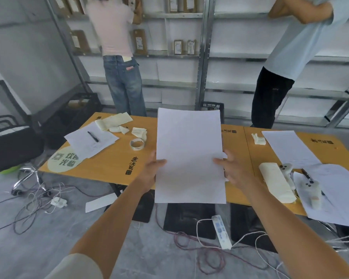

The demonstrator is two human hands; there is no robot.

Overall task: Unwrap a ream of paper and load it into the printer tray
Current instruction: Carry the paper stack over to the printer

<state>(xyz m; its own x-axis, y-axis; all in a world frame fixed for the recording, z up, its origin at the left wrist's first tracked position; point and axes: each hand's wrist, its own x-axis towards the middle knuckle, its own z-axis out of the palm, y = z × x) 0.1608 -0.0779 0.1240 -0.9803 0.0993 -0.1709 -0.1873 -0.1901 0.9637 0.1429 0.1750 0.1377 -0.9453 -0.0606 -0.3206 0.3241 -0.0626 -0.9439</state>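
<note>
Head view shows a stack of white paper (189,156) held up in the air above the near edge of the orange counter (113,160), tilted so its broad face looks back at the camera. The left hand (152,170) grips the stack's left edge partway up, thumb curled onto the front face and fingers hidden behind; the right hand (229,168) does the same on the right edge, thumb on the front, fingers wrapped to the back. Both hands are partly closed around the edges rather than clenched, and how thick the stack is cannot be told from this angle. No printer or tray appears anywhere in view, so the load point has yet to be found, and that is the first risk: carrying a loose, unwrapped stack while searching for it. With only two side grips and nothing under the bottom edge, sheets could slide out downward or fan apart if either thumb slackens, and they would land on the floor below the stack, among the tangled cables (38,200) and the white power strip (222,231). Squeezing harder to prevent this could bow or crease the sheets, which invites jams later. Left of the stack on the counter sit a tape roll (137,144) and loose sheets with a black pen (93,136); lowering the stack there carelessly could mix it with those pages or catch a corner.
</note>
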